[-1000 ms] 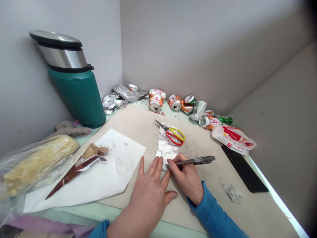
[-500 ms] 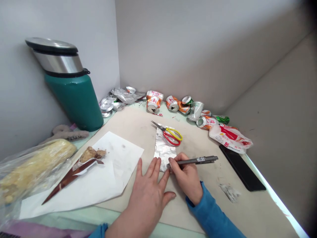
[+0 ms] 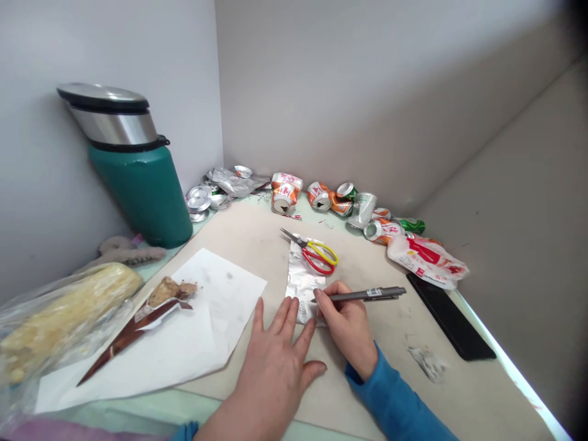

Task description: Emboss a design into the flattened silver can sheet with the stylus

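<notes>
A wrinkled silver sheet of thin metal (image 3: 303, 283) lies on the beige mat, with small dark marks near its lower end. My left hand (image 3: 278, 361) is spread flat, its fingertips at the sheet's lower left edge. In my right hand (image 3: 346, 327) I grip a grey pen (image 3: 372, 294), slanted, its tip at the sheet beside the marks. Small scissors (image 3: 312, 250) with one red and one yellow handle rest across the sheet's upper end, blades pointing up and left.
Left are white paper (image 3: 197, 343) with food in a brown wrapper (image 3: 133, 331), bagged bread (image 3: 68, 312) and a teal bottle (image 3: 142, 196). Cut cans (image 3: 287, 193) line the back. A black phone (image 3: 452, 318), plastic packet (image 3: 427, 260) and foil scrap (image 3: 427, 363) lie right.
The pen tip has shifted slightly up on the sheet, away from the lower left fingers. My left hand stays flat in place. The whole view has tilted a little.
</notes>
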Action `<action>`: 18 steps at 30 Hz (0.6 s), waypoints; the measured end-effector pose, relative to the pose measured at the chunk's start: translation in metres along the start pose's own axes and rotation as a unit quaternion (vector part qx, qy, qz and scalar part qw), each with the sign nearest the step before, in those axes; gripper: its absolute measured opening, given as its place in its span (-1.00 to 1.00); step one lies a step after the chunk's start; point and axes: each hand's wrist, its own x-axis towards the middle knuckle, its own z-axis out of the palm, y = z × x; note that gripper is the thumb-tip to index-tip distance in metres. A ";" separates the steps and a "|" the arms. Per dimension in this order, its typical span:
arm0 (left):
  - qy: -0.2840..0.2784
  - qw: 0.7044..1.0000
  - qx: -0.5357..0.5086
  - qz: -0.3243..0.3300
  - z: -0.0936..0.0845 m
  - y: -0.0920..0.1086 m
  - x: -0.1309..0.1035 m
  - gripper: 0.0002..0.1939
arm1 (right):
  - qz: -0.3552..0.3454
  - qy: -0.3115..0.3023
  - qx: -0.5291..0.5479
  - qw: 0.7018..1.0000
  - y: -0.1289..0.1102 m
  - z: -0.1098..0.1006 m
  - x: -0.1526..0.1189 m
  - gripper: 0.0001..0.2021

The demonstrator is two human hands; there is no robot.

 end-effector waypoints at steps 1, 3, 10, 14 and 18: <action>-0.001 1.000 0.000 0.001 0.000 0.000 0.000 -0.44 | -0.004 0.002 -0.003 1.000 0.000 0.001 0.001 -0.75; 0.000 1.000 0.000 0.004 0.001 0.000 0.000 -0.44 | -0.012 -0.005 -0.010 1.000 0.000 0.002 0.003 -0.76; 0.031 0.999 -0.001 0.012 0.005 0.000 0.000 -0.46 | -0.031 -0.019 -0.076 0.996 -0.001 0.006 0.004 -0.76; 0.039 0.999 0.001 0.013 0.004 0.000 0.000 -0.46 | -0.032 -0.019 -0.099 0.994 -0.001 0.006 0.004 -0.76; 0.033 0.999 -0.004 0.011 0.003 0.000 -0.001 -0.46 | -0.030 -0.023 -0.106 0.994 0.000 0.006 0.004 -0.76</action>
